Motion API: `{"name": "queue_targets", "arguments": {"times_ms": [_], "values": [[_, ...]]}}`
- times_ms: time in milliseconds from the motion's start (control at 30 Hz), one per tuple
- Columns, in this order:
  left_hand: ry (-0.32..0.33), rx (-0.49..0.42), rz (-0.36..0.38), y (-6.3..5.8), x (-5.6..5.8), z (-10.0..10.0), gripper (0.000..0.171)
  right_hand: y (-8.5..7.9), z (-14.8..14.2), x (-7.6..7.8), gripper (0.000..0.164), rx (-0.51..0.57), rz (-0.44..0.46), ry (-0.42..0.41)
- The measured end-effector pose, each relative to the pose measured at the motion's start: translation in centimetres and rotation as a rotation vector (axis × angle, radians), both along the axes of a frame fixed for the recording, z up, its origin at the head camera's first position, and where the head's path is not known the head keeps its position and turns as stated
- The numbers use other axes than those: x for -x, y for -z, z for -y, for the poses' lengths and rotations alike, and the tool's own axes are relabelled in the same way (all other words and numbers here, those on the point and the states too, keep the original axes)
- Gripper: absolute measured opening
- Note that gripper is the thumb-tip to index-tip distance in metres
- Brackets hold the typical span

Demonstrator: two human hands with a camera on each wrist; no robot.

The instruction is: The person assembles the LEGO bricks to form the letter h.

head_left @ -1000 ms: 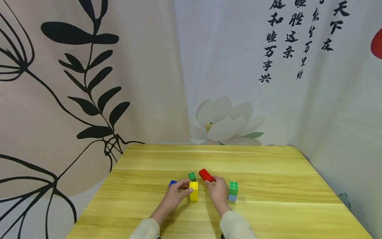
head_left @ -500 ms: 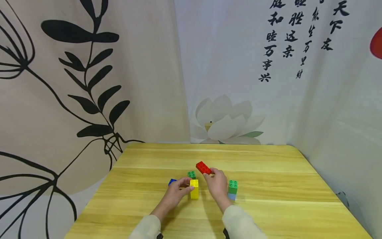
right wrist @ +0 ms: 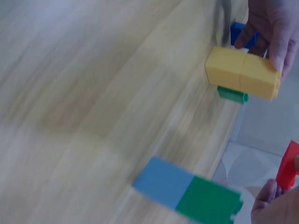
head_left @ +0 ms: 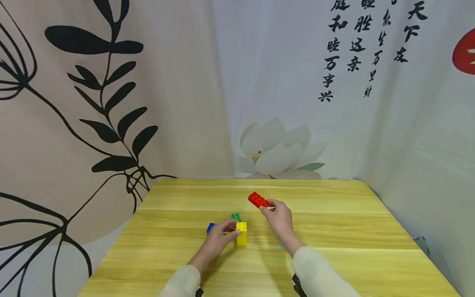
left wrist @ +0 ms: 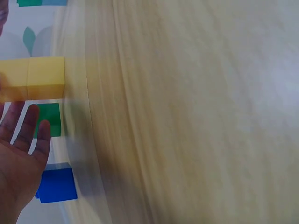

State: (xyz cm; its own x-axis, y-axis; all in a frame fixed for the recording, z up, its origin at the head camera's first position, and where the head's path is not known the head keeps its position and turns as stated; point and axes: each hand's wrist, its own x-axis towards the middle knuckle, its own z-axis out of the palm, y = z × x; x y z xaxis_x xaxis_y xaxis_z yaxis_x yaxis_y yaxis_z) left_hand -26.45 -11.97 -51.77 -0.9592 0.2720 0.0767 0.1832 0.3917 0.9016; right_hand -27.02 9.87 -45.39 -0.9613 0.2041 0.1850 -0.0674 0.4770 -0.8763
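Observation:
My right hand [head_left: 279, 218] pinches a red toy building brick [head_left: 257, 199] by one end, held out over the far part of the table, studs showing on top. My left hand [head_left: 220, 238] pinches an upright stack of two yellow bricks [head_left: 241, 234] between thumb and fingers; the stack stands on the table. Behind it is a green brick [head_left: 235, 216], partly covered. A blue brick [head_left: 210, 227] peeks out beyond the left hand. In the right wrist view, a green brick [right wrist: 209, 199] sits joined to a light blue brick [right wrist: 163, 181]; my right arm mostly hides this pair in the head view.
The wooden table [head_left: 334, 231] spreads wide on both sides of the hands. Behind its far edge hangs a curtain [head_left: 185, 103] printed with black leaves, a lotus and writing.
My right hand has lifted the red brick and carried it away from me, then to the right. The right arm now covers the green and light blue pair. My left hand stays at the yellow stack.

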Motion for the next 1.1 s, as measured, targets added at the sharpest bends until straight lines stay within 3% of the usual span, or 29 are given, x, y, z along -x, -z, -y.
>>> {"name": "queue_targets", "arguments": {"times_ms": [600, 1100], "values": [[0.029, -0.003, -0.004, -0.3, 0.5, -2.0, 0.044, -1.1, -7.0, 0.3, 0.042, -0.050, 0.023, -0.177], [0.046, 0.008, 0.007, -0.3, 0.9, -4.3, 0.040, -0.8, -9.8, -0.3, 0.038, -0.089, 0.047, -0.219]]}}
